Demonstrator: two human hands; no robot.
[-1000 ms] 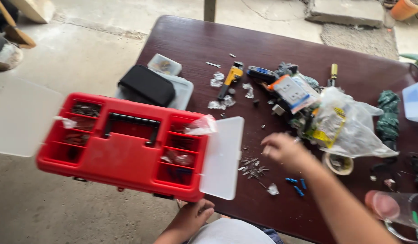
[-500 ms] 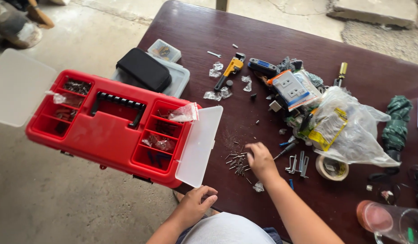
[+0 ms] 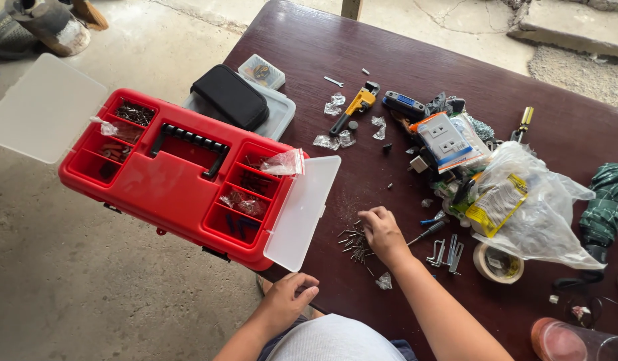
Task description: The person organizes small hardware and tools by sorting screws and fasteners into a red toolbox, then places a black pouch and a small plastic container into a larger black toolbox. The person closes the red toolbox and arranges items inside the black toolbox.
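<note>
My right hand (image 3: 383, 232) rests on the dark wooden table (image 3: 309, 47), fingers curled over a small pile of nails (image 3: 354, 242). My left hand (image 3: 287, 299) is at the table's near edge below the red toolbox (image 3: 169, 194), fingers loosely curled and holding nothing that shows. The toolbox hangs over the table's left edge. Both of its clear compartment lids (image 3: 303, 210) are flipped open, showing small parts and little plastic bags inside.
A black pouch (image 3: 230, 95) lies on a grey case. A yellow pipe wrench (image 3: 357, 104), a socket strip (image 3: 444, 138), a clear plastic bag (image 3: 529, 207), a tape roll (image 3: 498, 264), hex keys (image 3: 446, 254) and a green folded umbrella (image 3: 606, 204) are spread over the table. Concrete floor lies to the left.
My right hand moved left and down from near the plastic bag onto the nail pile. The view shifted, so the toolbox now sits higher and further left.
</note>
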